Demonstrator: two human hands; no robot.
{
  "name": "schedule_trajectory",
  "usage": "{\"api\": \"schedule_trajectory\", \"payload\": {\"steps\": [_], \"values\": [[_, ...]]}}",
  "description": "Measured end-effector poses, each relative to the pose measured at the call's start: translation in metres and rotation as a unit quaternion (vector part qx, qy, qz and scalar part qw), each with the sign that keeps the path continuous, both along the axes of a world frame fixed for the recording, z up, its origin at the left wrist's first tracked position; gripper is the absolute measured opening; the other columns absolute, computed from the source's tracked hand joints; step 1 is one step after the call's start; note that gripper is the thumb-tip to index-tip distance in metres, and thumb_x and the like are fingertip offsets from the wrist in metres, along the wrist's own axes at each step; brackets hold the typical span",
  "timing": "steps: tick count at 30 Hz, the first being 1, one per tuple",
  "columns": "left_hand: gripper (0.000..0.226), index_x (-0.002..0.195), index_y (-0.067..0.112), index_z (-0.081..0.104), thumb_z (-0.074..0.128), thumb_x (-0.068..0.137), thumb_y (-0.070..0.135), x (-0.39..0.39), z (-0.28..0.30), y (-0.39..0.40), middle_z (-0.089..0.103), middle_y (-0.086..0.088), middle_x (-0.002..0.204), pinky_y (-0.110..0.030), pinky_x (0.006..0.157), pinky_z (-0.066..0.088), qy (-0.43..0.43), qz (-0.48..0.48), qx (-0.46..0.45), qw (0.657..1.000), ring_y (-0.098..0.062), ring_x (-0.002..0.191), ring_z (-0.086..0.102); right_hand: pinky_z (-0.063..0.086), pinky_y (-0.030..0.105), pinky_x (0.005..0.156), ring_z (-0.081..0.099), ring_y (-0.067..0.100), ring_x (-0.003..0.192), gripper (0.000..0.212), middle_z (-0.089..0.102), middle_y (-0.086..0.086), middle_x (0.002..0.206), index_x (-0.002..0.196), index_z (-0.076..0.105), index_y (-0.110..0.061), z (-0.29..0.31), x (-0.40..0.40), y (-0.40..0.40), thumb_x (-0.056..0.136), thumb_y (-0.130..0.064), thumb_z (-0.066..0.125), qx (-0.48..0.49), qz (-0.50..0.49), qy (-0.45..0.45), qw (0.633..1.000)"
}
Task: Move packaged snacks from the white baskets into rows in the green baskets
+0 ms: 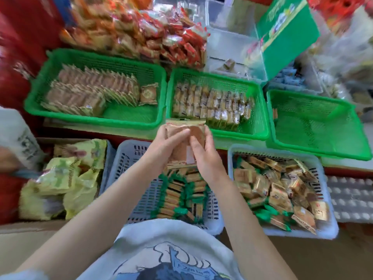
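My left hand [165, 146] and my right hand [203, 156] together grip a stack of brown and gold snack packets [182, 131], held above the far rim of the middle white basket [129, 158]. That basket holds rows of green-edged packets [181, 195]. A second white basket [331, 225] to the right is piled with loose gold and green packets [278, 190]. Beyond stand three green baskets: the left one [50, 63] holds rows of brown packets [94, 89], the middle one [256, 110] holds rows of small packets [212, 104], the right one [314, 126] is nearly bare.
Yellow bags [64, 178] lie in a cardboard box at the left. Heaps of red and orange snack bags [153, 31] sit behind the green baskets, beside clear plastic bins [230, 47] and a tilted green box [286, 35]. A white tray [351, 197] is at the right.
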State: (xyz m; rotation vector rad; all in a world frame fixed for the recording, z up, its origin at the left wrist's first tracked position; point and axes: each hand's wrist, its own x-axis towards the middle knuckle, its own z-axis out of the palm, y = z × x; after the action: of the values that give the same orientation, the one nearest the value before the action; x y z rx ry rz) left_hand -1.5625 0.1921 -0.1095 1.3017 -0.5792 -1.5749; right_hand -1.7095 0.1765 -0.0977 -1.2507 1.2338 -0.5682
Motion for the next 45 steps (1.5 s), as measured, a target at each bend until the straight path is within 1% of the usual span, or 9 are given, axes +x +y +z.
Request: {"api": "schedule_trajectory", "payload": {"steps": [2,5,11,14,17,24,34,41,45], "values": [[0.062,0.132,0.017,0.045,0.077,0.082,0.036,0.044,0.003,0.001,0.068,-0.011,0.12,-0.035,0.077,0.06,0.022,0.033,-0.002,0.999,-0.02,0.097,0.073,0.047,0.006,0.081,0.058,-0.001,0.104,0.057,0.057,-0.006,0.129,0.15,0.03,-0.031,0.003,0.039,-0.01,0.101,-0.051,0.05,0.04,0.012,-0.004,0.999],[0.052,0.133,0.021,0.041,0.07,0.09,0.029,0.103,0.0,0.006,0.067,-0.01,0.116,-0.033,0.075,0.06,0.035,0.057,-0.014,0.998,-0.018,0.091,0.073,0.054,0.046,0.097,0.069,0.02,0.107,0.058,0.071,0.003,0.121,0.137,0.056,-0.023,0.006,0.097,-0.021,0.094,-0.061,0.056,0.132,0.044,-0.035,0.99],[0.067,0.156,0.016,0.025,0.053,0.099,0.036,0.196,-0.03,-0.031,0.046,-0.006,0.144,-0.022,0.091,0.048,-0.153,0.089,0.022,0.984,-0.012,0.11,0.056,0.058,0.052,0.088,0.071,0.036,0.099,0.05,0.072,0.018,0.114,0.124,0.065,-0.015,-0.01,0.192,-0.051,0.088,-0.049,0.07,0.127,0.023,-0.008,0.992],[0.059,0.146,0.008,0.046,0.043,0.101,0.046,0.252,-0.069,-0.03,0.046,-0.011,0.148,-0.04,0.115,0.029,-0.487,0.016,0.004,0.873,-0.025,0.138,0.04,0.056,0.041,0.089,0.068,0.025,0.101,0.059,0.069,0.006,0.112,0.123,0.059,-0.018,-0.029,0.227,-0.086,0.081,-0.057,0.072,0.091,-0.058,0.044,0.993],[0.049,0.141,0.015,0.052,0.037,0.105,0.045,0.292,-0.109,-0.025,0.046,-0.006,0.15,-0.05,0.123,0.01,-0.621,-0.058,0.064,0.779,-0.025,0.143,0.033,0.053,0.046,0.096,0.064,0.024,0.107,0.064,0.063,0.003,0.12,0.126,0.049,-0.02,-0.051,0.257,-0.123,0.079,-0.059,0.072,0.059,-0.047,0.117,0.99],[0.05,0.113,0.017,0.063,0.027,0.102,0.05,0.303,-0.145,-0.015,0.059,-0.003,0.119,-0.052,0.121,0.002,-0.685,-0.122,0.042,0.717,-0.028,0.126,0.047,0.045,0.035,0.073,0.062,0.031,0.1,0.065,0.061,0.015,0.117,0.138,0.046,-0.002,-0.107,0.31,-0.154,0.095,-0.049,0.062,0.049,0.143,0.396,0.906],[0.05,0.106,0.014,0.064,0.029,0.1,0.05,0.301,-0.158,-0.014,0.06,-0.005,0.111,-0.049,0.12,0.0,-0.697,-0.087,0.01,0.712,-0.029,0.118,0.051,0.045,0.036,0.094,0.047,0.034,0.135,0.107,0.037,0.019,0.157,0.157,-0.002,0.004,-0.133,0.362,-0.152,0.094,-0.059,0.058,0.077,0.144,0.384,0.909],[0.051,0.107,0.014,0.062,0.027,0.1,0.05,0.3,-0.159,-0.014,0.059,-0.007,0.117,-0.047,0.12,-0.005,-0.713,-0.09,0.006,0.696,-0.03,0.122,0.049,0.043,0.038,0.101,0.042,0.034,0.14,0.099,0.032,0.017,0.16,0.158,0.005,0.0,-0.133,0.361,-0.152,0.096,-0.063,0.05,0.083,0.174,0.373,0.907],[0.053,0.113,0.014,0.059,0.023,0.102,0.051,0.299,-0.152,-0.014,0.056,-0.009,0.128,-0.049,0.12,-0.008,-0.704,-0.111,0.023,0.701,-0.03,0.131,0.042,0.048,0.043,0.102,0.057,0.028,0.124,0.081,0.054,0.011,0.143,0.149,0.042,-0.009,-0.111,0.321,-0.145,0.094,-0.069,0.045,0.048,0.19,0.351,0.915]]}}
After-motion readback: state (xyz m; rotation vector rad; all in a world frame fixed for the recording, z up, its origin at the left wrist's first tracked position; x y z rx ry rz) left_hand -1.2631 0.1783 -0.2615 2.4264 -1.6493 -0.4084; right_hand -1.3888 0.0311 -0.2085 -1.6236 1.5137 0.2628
